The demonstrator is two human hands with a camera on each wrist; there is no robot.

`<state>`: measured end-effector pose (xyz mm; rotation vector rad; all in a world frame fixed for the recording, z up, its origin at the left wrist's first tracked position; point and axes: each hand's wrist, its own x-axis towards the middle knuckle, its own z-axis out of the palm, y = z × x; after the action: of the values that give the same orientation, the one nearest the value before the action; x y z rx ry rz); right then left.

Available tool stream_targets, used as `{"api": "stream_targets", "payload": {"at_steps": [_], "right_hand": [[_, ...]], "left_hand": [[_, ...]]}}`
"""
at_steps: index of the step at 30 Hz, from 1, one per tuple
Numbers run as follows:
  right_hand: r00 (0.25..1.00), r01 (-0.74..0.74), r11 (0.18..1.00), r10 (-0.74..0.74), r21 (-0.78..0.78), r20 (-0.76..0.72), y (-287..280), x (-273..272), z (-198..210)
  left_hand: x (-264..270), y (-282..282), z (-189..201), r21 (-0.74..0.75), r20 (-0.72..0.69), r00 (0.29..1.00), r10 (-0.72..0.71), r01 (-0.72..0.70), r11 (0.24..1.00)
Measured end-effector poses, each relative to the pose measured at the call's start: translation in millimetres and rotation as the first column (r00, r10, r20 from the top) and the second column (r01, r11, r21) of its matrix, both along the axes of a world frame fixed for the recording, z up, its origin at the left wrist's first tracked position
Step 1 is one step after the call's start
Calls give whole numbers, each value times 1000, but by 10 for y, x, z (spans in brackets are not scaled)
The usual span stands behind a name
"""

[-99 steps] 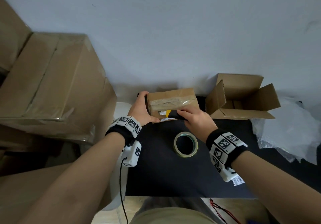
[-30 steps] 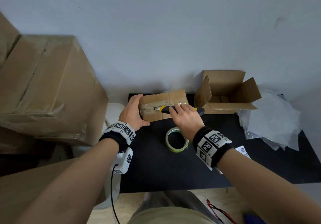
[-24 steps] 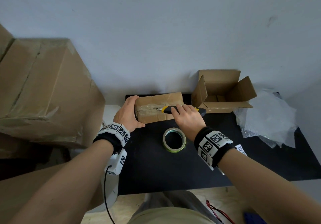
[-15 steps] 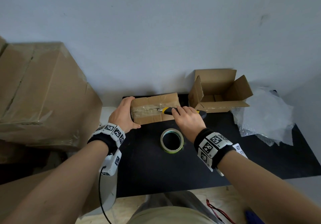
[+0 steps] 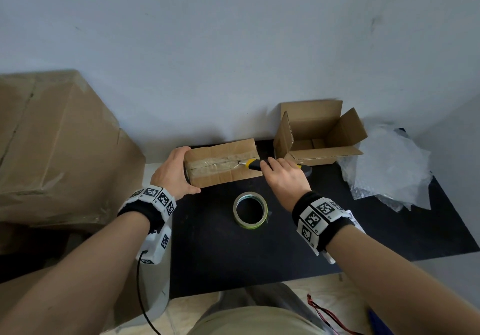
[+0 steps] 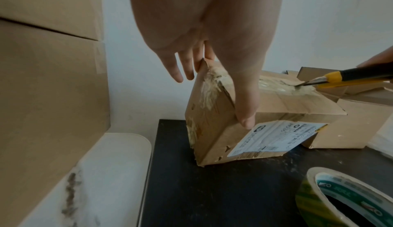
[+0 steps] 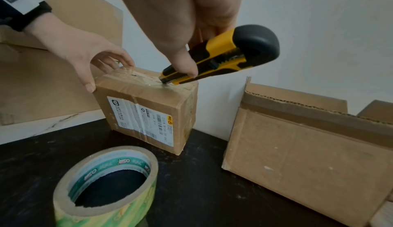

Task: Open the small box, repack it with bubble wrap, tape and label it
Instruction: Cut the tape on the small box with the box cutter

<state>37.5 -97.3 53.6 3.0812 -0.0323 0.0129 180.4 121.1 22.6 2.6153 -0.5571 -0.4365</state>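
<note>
Head view shows the small box point(image 5: 222, 162) lying on the black desk point(image 5: 272, 243) with its long axis running left to right, taped seam facing up, and a printed label point(image 7: 140, 118) on the side facing the person. The left hand point(image 5: 173, 172) clamps the box's left end: its fingers point(image 6: 185, 62) lie over the far edge and the thumb presses the near face, just above the label. The right hand point(image 5: 285, 180) grips a yellow-and-black utility knife point(image 7: 221, 55) with curled fingers, the handle pointing right and the blade pointing left into the seam near the box's right end. How deep the blade sits is hard to make out, and the box's contents are hidden. A tape roll point(image 5: 250, 210) lies flat just nearer than both hands. Beyond the right hand's fingers stands an open carton point(image 5: 317, 134), and bubble wrap point(image 5: 389, 168) lies farther right; the head view cuts off the large cartons point(image 5: 52, 147) left of the left hand. Compared with half a second ago, the knife has drawn rightward along the seam while the left hand's grip is unchanged.
</note>
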Motion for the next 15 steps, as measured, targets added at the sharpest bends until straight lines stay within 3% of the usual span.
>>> {"api": "stream_targets", "payload": {"at_steps": [10,15], "right_hand": [[986,112,994,-112,-7,-126,-287,-69,110],[979,172,974,-153,147,-133,-436,-92,111]], "left_hand": [[169,73,35,83,-11,1000,-13,14,996],[223,134,90,126,-88,996,-27,38,991]]}}
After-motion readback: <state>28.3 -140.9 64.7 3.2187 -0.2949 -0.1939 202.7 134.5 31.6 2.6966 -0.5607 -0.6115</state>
